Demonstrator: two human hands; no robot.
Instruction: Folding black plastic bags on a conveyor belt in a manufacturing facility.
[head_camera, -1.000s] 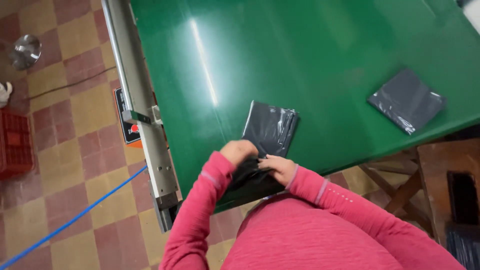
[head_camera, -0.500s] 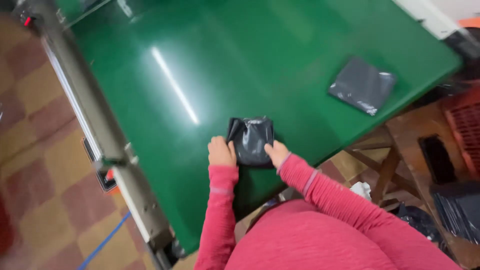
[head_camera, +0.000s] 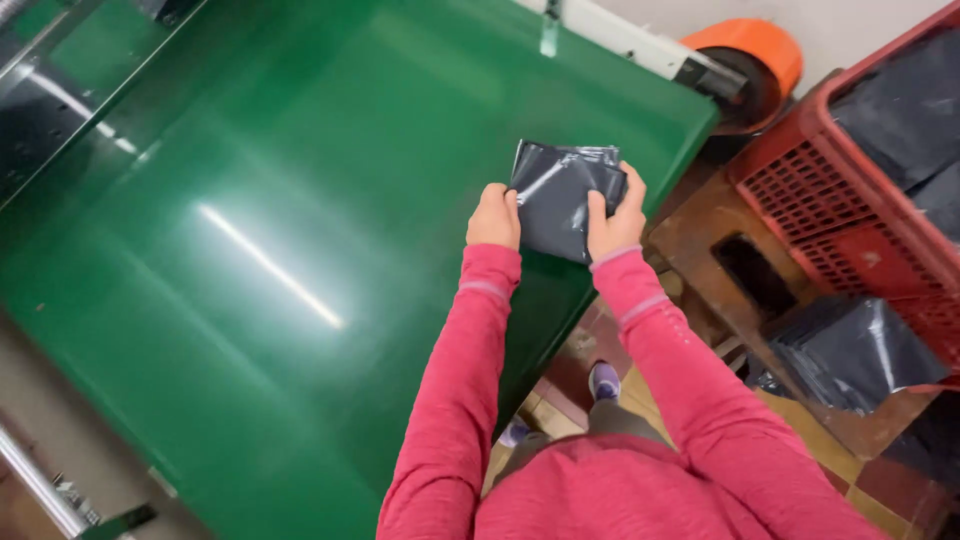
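A folded dark grey plastic bag (head_camera: 560, 195) is held over the right edge of the shiny green table (head_camera: 250, 250). My left hand (head_camera: 494, 217) grips its left side and my right hand (head_camera: 615, 218) grips its right side, thumbs on top. Both arms wear pink-red sleeves. The bag sits on or just above another dark bag near the table edge; I cannot tell which.
A red plastic crate (head_camera: 860, 190) with dark bags stands at the right. A wooden stool (head_camera: 760, 270) is below it, with more dark bags (head_camera: 850, 350) on the floor. An orange drum (head_camera: 750, 50) sits at the table's far end.
My hands have carried the folded bag from the table's near middle to its right edge. The view has swung right, bringing the red crate into sight.
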